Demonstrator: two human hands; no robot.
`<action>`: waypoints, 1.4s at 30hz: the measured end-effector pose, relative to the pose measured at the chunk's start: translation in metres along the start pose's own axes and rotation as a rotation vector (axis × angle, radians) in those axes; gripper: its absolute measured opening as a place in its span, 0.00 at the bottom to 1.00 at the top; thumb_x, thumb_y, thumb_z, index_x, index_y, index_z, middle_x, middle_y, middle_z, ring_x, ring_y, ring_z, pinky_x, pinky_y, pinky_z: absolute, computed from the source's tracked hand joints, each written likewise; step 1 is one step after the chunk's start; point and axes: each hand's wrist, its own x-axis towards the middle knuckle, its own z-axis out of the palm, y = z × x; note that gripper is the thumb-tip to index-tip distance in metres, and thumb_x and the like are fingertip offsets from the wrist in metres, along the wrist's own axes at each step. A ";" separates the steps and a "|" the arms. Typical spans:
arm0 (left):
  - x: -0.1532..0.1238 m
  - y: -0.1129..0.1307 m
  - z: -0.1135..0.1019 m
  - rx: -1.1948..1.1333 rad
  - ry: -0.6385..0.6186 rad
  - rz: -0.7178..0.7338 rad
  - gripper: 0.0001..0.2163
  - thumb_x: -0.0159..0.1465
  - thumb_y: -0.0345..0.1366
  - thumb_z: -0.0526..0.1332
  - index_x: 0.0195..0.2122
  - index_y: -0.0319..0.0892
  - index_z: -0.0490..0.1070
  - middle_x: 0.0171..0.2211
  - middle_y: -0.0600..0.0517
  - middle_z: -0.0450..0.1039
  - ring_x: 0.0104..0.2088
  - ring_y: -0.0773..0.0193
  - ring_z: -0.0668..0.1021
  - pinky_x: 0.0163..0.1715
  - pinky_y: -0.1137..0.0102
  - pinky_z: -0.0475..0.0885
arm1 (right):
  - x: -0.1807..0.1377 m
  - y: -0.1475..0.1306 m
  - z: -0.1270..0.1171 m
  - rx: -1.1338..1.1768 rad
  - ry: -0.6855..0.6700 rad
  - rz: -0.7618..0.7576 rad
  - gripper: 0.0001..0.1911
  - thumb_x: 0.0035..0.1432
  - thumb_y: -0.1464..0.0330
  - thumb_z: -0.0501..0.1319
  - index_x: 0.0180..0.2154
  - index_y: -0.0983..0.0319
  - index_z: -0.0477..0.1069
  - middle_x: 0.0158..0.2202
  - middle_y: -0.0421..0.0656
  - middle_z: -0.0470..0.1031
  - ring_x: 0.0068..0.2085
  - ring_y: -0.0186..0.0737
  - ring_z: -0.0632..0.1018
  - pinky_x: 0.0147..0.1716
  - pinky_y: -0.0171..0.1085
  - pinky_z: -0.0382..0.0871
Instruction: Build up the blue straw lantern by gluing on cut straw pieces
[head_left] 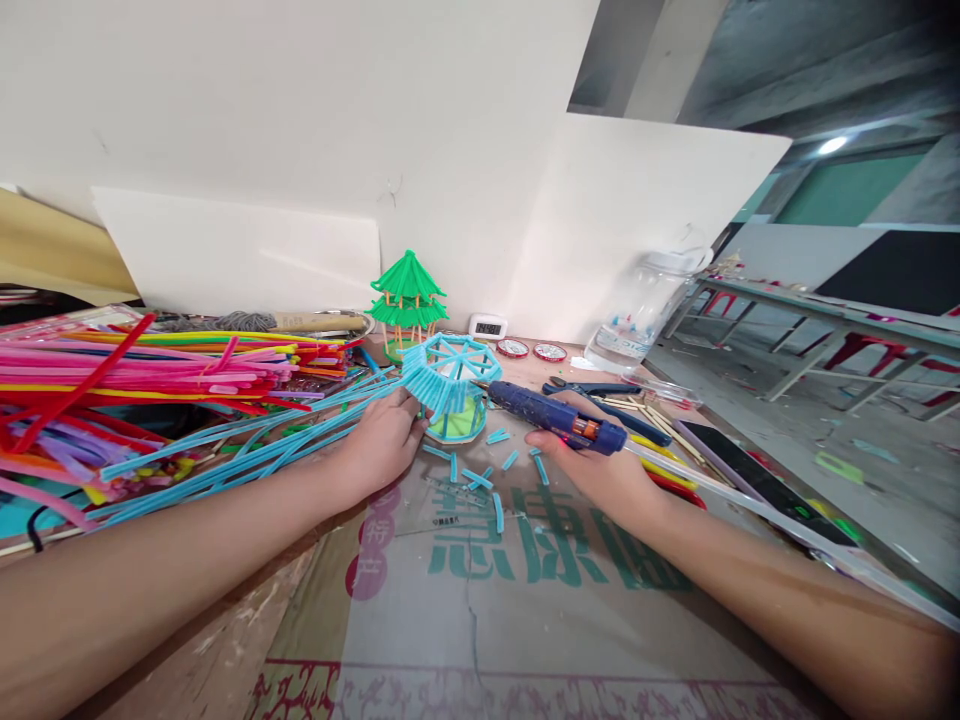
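Note:
My left hand [384, 440] has its fingers closed at the lower left side of a small pavilion model [450, 372], which has a light-blue pipe-cleaner roof with open spokes on top and a green base. In my right hand [592, 468] is a dark-blue hot glue gun [555, 415], its nozzle pointing left at the roof's right edge. Whether the nozzle touches the roof I cannot tell. Several short blue pipe-cleaner pieces [498, 512] lie on the cardboard [480, 620] in front of the model. Long blue pipe cleaners [300, 440] run past my left hand.
A finished-looking green pagoda model [409, 300] stands behind, beside a small digital clock [488, 327]. Bundles of coloured pipe cleaners [150, 375] crowd the left. Pliers [592, 388], a phone [757, 475] and a water bottle [637, 310] are at the right. A glue stick [705, 487] trails from the gun.

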 end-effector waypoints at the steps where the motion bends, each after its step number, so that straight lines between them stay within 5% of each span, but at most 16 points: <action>1: 0.000 0.000 0.000 0.000 0.006 0.004 0.11 0.69 0.34 0.52 0.45 0.39 0.72 0.48 0.41 0.72 0.53 0.51 0.72 0.56 0.55 0.67 | 0.000 0.000 0.000 0.002 0.008 -0.002 0.11 0.56 0.59 0.64 0.31 0.58 0.67 0.27 0.37 0.70 0.29 0.37 0.71 0.29 0.35 0.66; 15: 0.000 -0.004 0.004 0.020 0.024 0.008 0.11 0.68 0.36 0.51 0.44 0.40 0.71 0.45 0.42 0.72 0.50 0.51 0.73 0.54 0.55 0.68 | -0.001 -0.003 -0.006 0.141 -0.135 -0.046 0.22 0.59 0.46 0.59 0.35 0.59 0.73 0.35 0.44 0.78 0.37 0.43 0.79 0.38 0.41 0.73; 26: -0.001 -0.001 0.003 0.135 -0.003 -0.008 0.11 0.69 0.37 0.49 0.36 0.41 0.69 0.40 0.43 0.71 0.42 0.52 0.74 0.44 0.57 0.71 | 0.000 0.003 -0.009 0.338 -0.207 0.052 0.22 0.64 0.50 0.55 0.38 0.57 0.79 0.37 0.43 0.82 0.41 0.45 0.81 0.48 0.44 0.73; 34: 0.000 -0.001 0.001 0.078 0.006 0.009 0.12 0.69 0.37 0.49 0.40 0.40 0.70 0.43 0.42 0.71 0.45 0.51 0.74 0.47 0.56 0.70 | 0.003 -0.002 -0.011 0.335 -0.176 0.096 0.24 0.62 0.47 0.56 0.36 0.58 0.80 0.36 0.44 0.82 0.40 0.45 0.81 0.48 0.44 0.73; 42: 0.000 -0.001 0.005 0.099 -0.004 -0.026 0.12 0.69 0.37 0.49 0.37 0.39 0.71 0.40 0.42 0.71 0.43 0.52 0.74 0.46 0.57 0.70 | 0.032 0.006 -0.028 0.453 0.020 0.238 0.20 0.58 0.50 0.62 0.32 0.61 0.78 0.35 0.46 0.82 0.39 0.44 0.81 0.46 0.43 0.75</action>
